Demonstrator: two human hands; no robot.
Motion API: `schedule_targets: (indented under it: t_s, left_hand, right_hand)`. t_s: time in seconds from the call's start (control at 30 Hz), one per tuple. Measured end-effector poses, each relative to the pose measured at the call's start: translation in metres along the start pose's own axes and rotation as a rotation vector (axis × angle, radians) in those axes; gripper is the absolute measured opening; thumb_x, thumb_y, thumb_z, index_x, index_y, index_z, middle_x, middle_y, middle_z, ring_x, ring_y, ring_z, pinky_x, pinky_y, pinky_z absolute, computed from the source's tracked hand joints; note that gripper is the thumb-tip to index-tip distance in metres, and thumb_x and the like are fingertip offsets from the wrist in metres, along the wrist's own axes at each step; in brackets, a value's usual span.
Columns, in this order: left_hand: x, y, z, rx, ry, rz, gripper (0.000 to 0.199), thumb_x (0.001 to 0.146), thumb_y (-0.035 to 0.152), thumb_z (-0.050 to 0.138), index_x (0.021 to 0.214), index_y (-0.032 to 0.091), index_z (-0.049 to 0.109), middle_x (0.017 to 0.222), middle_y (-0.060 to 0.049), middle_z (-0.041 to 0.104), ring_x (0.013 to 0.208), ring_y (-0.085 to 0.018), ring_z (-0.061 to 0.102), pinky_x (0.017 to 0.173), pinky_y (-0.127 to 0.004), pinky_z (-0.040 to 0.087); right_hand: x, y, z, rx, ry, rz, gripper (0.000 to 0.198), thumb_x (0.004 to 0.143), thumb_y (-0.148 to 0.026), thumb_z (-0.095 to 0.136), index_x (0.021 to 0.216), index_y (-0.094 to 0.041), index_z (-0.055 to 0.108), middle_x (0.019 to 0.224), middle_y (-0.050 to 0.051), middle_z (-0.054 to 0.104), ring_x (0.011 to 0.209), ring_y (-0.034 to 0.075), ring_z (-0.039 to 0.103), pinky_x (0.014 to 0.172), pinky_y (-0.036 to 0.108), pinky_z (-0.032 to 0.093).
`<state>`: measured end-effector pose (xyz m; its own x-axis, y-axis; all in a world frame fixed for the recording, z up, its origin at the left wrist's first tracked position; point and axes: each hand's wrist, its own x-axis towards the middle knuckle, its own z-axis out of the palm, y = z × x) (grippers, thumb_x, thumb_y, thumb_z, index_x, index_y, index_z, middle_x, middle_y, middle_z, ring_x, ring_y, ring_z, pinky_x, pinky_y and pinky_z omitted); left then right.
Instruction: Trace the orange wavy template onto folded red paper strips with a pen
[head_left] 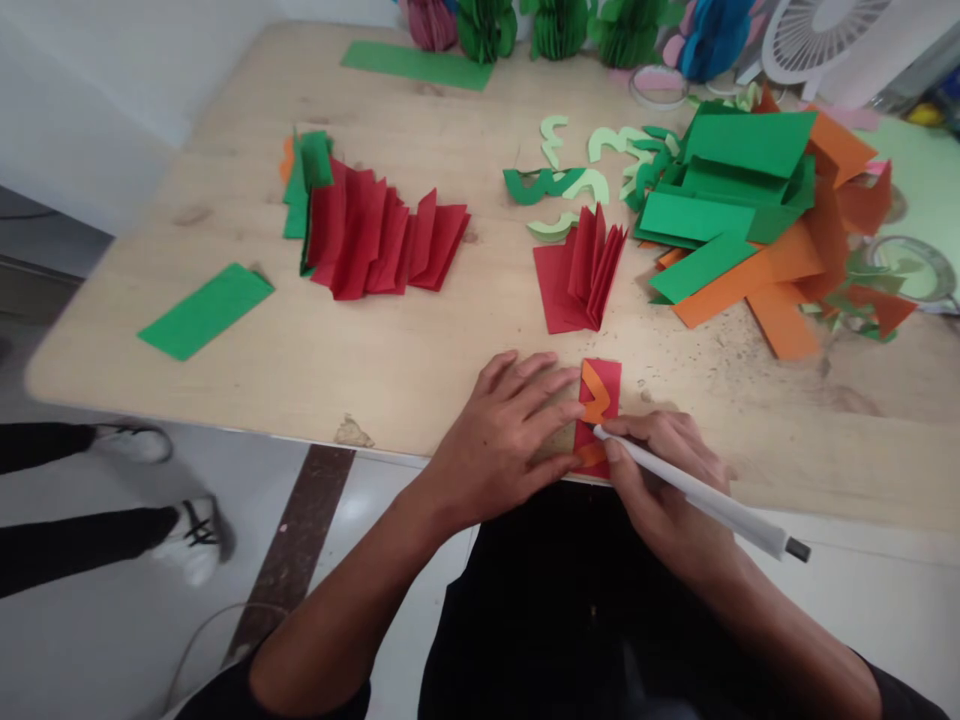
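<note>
At the table's front edge lies a small red paper piece (611, 380) with a wavy orange paper strip (598, 388) on top. My left hand (506, 435) rests flat with fingers spread, its fingertips touching the left side of the paper and strip. A white pen (701, 492) is gripped in my right hand (667, 475), its tip down on the red paper beside the orange strip. Just beyond the hands stands a folded red paper stack (577, 280). Farther left, a longer row of folded red papers (367, 235) sits against green folded paper (307, 180).
Green folded papers (739, 150) and orange paper strips (795, 260) are heaped at the right. Light green curved cutouts (553, 135) lie mid-table. A green paper strip (206, 310) lies left. Paper honeycomb shapes (562, 25) and a white fan (825, 30) line the back. Another person's shoes (191, 540) show lower left.
</note>
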<state>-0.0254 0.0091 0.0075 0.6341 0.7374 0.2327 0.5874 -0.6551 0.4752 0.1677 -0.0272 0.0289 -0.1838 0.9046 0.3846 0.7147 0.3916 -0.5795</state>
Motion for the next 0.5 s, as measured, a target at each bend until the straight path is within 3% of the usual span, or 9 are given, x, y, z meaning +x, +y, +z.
schedule_targets:
  t_s: [0.5]
  left_hand:
    - [-0.0008, -0.0004, -0.0001, 0.005, -0.006, -0.001, 0.035, 0.092, 0.044, 0.053, 0.115, 0.019, 0.064, 0.139, -0.011, 0.055, 0.136, -0.031, 0.040, 0.114, -0.054, 0.025]
  right_hand:
    - [-0.0072, -0.0006, -0.0049, 0.010, 0.009, 0.031, 0.008, 0.088, -0.017, 0.055, 0.087, -0.023, 0.060, 0.073, 0.000, 0.069, 0.066, 0.016, 0.062, 0.067, 0.033, 0.047]
